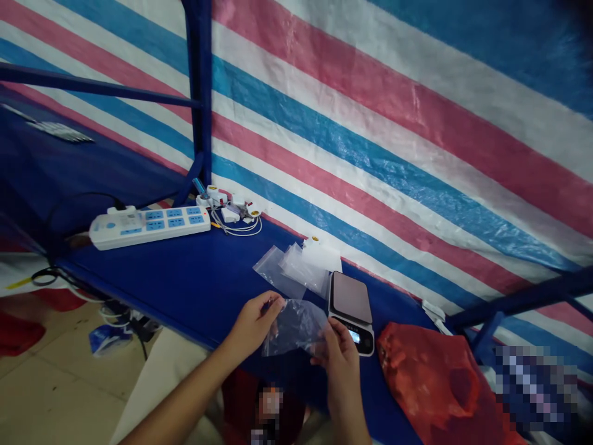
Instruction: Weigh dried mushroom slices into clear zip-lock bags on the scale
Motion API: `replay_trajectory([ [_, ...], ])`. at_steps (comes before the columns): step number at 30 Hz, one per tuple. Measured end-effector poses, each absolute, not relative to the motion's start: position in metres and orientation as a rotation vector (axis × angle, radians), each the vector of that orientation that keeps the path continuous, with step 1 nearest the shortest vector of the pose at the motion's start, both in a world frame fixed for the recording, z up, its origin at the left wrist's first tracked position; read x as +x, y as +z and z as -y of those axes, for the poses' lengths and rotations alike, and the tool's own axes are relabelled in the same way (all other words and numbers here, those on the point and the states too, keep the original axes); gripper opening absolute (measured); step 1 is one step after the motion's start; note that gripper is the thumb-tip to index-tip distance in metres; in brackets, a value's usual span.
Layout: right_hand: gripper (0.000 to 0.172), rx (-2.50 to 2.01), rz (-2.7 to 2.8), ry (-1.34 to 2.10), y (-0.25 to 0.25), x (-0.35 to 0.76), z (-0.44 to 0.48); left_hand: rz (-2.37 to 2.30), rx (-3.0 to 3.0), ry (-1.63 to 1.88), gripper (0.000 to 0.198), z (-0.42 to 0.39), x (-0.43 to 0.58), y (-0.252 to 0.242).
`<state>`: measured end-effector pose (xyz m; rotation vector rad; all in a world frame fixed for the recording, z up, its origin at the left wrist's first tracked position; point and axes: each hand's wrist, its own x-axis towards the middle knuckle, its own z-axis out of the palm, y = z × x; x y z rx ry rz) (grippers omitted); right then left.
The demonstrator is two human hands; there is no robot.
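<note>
A clear plastic zip bag [299, 327] is stretched between my two hands above the front edge of the blue table. My left hand [259, 318] pinches its upper left corner between thumb and fingers. At the bag's right side, my right hand [340, 346] grips the edge with bent fingers. The bag looks flat, with nothing visible inside. Just beyond my right hand stands a kitchen scale [352, 296] with a lit display, partly covered by that hand. More clear bags [282, 272] lie on the table behind the held one.
A white power strip [151, 225] and tangled chargers with cables [236, 213] lie at the back left. A red bag [426, 377] rests at the right. Behind the table [185, 272] hangs a striped tarp [324, 136], with a blue metal post [199, 86] before it.
</note>
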<state>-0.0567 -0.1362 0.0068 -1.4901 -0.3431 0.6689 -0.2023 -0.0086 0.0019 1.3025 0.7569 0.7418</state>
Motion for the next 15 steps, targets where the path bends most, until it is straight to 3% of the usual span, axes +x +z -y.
replay_trajectory([
  [8,0.051,-1.469,0.511,0.201,0.007,-0.097,0.120,-0.817,1.153,0.855,0.060,0.011,-0.210,0.002],
  [12,0.060,-1.449,0.435,0.347,0.005,-0.095,0.117,-0.880,1.312,0.920,0.051,0.014,-0.209,-0.006],
  [15,0.049,-1.486,0.395,0.592,-0.001,-0.087,0.112,-0.918,1.534,1.005,0.042,0.013,-0.213,-0.005],
])
